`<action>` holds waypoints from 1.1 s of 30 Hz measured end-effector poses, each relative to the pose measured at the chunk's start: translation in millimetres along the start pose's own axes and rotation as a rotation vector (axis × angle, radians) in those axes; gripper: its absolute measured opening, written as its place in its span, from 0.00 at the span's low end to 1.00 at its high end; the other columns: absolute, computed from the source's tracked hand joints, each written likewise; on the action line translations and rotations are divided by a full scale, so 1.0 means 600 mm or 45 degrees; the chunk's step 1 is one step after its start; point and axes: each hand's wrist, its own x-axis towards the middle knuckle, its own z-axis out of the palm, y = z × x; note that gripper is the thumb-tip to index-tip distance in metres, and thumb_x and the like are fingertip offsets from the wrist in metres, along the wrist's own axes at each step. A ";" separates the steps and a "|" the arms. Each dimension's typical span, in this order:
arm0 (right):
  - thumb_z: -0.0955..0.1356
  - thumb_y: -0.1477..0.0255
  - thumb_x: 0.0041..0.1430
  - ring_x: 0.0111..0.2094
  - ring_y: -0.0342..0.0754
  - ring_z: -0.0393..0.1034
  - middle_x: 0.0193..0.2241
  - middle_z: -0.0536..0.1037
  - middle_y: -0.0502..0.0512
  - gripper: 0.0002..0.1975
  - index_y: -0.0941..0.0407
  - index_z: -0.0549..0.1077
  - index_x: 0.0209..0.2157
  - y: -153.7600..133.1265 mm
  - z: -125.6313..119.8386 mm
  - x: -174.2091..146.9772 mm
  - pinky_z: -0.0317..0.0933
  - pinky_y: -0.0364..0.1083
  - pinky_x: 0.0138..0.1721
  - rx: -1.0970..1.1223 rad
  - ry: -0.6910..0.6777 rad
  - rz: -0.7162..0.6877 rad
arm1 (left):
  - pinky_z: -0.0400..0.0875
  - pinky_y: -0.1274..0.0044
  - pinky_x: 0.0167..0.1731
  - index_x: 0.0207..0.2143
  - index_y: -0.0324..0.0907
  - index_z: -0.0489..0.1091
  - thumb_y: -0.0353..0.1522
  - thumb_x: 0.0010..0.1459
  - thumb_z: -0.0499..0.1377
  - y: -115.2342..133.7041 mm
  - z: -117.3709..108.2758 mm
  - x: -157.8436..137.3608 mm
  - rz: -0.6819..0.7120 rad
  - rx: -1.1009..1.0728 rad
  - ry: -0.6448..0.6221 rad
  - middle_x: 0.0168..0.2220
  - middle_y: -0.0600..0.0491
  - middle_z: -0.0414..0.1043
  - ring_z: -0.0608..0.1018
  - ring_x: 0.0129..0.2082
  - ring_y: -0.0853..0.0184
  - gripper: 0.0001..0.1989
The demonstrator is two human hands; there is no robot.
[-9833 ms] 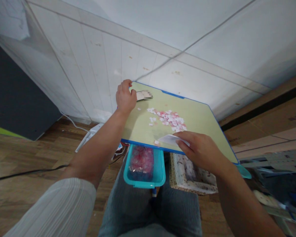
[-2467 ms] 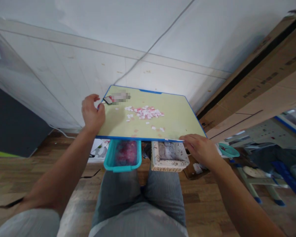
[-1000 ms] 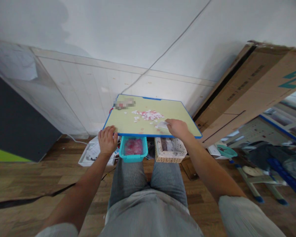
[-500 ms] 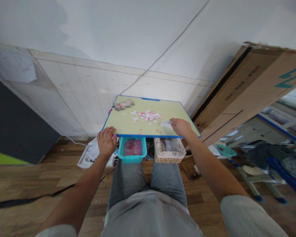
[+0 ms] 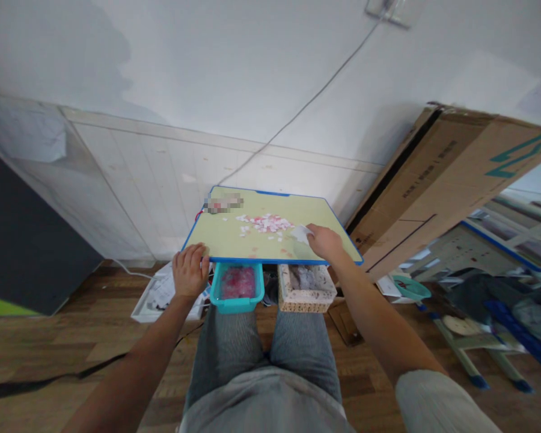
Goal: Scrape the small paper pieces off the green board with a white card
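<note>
A pale yellow-green tabletop (image 5: 225, 245) with a blue rim stands in front of me. On its middle lies a loose heap of small white and pink pieces (image 5: 270, 223), too small to make out closely. My right hand (image 5: 325, 242) pinches a thin white card (image 5: 301, 233) at the right end of that heap, low over the surface. My left hand (image 5: 191, 270) rests on the front left corner of the tabletop, fingers stretched out over the rim and holding nothing. A blurred-out item (image 5: 225, 202) sits at the back left corner.
Under the front edge are a turquoise basin (image 5: 237, 307) with pinkish contents and a woven basket (image 5: 304, 304) with a patterned lining. A tall cardboard box (image 5: 451, 174) leans at the right. A white tray (image 5: 146, 310) lies on the floor at left. A grey cable (image 5: 297, 114) crosses the wall.
My view has tilted slightly up, so everything sits lower in the picture. My right hand still holds the card beside the heap, and my left hand stays at the corner.
</note>
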 end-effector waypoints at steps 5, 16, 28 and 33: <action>0.57 0.66 0.71 0.52 0.60 0.75 0.53 0.80 0.64 0.22 0.50 0.73 0.59 -0.026 -0.011 0.008 0.66 0.54 0.48 -0.007 -0.063 -0.048 | 0.52 0.56 0.64 0.58 0.41 0.70 0.37 0.69 0.52 0.001 -0.003 0.000 0.003 0.030 -0.009 0.61 0.40 0.70 0.67 0.64 0.51 0.19; 0.59 0.64 0.71 0.54 0.58 0.73 0.54 0.80 0.62 0.20 0.49 0.73 0.58 -0.021 -0.021 -0.048 0.63 0.52 0.51 0.028 -0.090 -0.071 | 0.52 0.54 0.64 0.58 0.42 0.70 0.36 0.69 0.52 0.001 0.002 -0.002 -0.009 0.010 0.007 0.61 0.40 0.70 0.67 0.64 0.50 0.19; 0.62 0.67 0.66 0.48 0.54 0.77 0.50 0.81 0.68 0.19 0.62 0.78 0.49 -0.007 0.043 0.006 0.66 0.44 0.44 0.301 -0.188 0.154 | 0.50 0.55 0.65 0.57 0.41 0.70 0.36 0.69 0.52 0.002 0.005 -0.004 -0.049 -0.007 -0.010 0.61 0.39 0.70 0.66 0.65 0.51 0.19; 0.64 0.67 0.63 0.43 0.53 0.78 0.44 0.84 0.65 0.18 0.62 0.81 0.45 -0.044 0.069 0.026 0.65 0.42 0.37 0.462 -0.255 0.120 | 0.51 0.56 0.65 0.58 0.40 0.70 0.36 0.69 0.52 0.001 0.007 -0.005 -0.045 0.031 0.001 0.61 0.40 0.70 0.66 0.65 0.51 0.19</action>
